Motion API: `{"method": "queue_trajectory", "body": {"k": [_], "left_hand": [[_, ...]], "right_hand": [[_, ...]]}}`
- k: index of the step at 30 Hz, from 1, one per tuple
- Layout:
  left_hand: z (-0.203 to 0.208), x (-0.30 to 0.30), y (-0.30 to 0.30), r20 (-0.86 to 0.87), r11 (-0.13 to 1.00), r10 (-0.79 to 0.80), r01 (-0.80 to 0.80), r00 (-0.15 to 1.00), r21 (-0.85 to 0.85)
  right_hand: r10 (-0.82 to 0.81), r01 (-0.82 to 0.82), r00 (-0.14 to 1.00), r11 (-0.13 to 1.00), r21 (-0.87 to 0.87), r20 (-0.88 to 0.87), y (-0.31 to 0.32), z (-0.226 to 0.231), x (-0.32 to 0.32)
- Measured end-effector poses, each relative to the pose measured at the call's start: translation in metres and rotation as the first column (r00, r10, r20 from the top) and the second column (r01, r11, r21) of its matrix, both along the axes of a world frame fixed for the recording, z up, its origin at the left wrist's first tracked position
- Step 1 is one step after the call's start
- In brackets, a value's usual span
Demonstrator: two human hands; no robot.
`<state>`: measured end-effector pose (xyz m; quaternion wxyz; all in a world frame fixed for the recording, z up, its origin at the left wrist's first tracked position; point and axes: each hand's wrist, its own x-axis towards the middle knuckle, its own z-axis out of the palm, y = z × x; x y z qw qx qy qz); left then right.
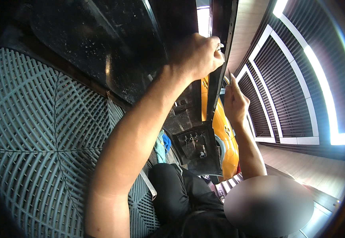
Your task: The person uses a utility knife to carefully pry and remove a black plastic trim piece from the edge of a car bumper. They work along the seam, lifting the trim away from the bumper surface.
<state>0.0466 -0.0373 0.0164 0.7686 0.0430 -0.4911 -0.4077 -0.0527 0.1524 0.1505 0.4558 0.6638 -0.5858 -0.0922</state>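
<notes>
My left hand (200, 57) is closed at the narrow edge of a large glossy black panel (125, 47). Its fingers are pinched around a small whitish, shiny bit too small to name. On the other side of the dark edge strip (220, 79), my right hand (237, 101) is raised with its fingers curled. One finger or the thumb points up along a thin dark tip, and I cannot make out what is held. The strip stands between my two hands. Water-like drops speckle the black panel.
Ribbed grey-green floor tiles (25, 119) lie at left. My bent knees (166, 186) are below, near a silvery bar (148, 184) and a teal cloth (160, 150). A yellow car (226, 139) stands beyond the strip. Bright light bars (323, 87) run across the slatted ceiling.
</notes>
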Motion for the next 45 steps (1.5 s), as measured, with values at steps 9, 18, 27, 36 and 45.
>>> {"method": "queue_trajectory", "body": {"k": [9, 18, 27, 36, 45], "left_hand": [[-0.008, 0.000, 0.002, -0.056, 0.999, -0.029, 0.027, 0.998, -0.036], [-0.007, -0.002, 0.003, -0.057, 1.000, -0.023, 0.022, 0.998, -0.010], [-0.009, 0.001, 0.002, -0.031, 0.999, -0.049, 0.048, 0.998, -0.023], [-0.007, 0.000, 0.003, 0.002, 1.000, -0.001, 0.001, 1.000, 0.002], [-0.011, 0.013, 0.003, 0.003, 0.991, -0.127, 0.127, 0.992, -0.043]], "right_hand": [[-0.033, 0.032, 0.999, 0.999, -0.009, -0.035, -0.038, 0.004, 0.028], [0.066, -0.064, 0.997, 0.997, 0.041, -0.038, -0.036, 0.005, 0.021], [-0.021, 0.024, 0.997, 0.999, 0.040, -0.072, -0.041, 0.010, 0.026], [-0.049, 0.049, 0.999, 0.998, -0.034, -0.015, -0.035, -0.001, 0.003], [-0.035, 0.036, 0.999, 0.999, 0.022, -0.015, 0.011, -0.008, -0.012]]}}
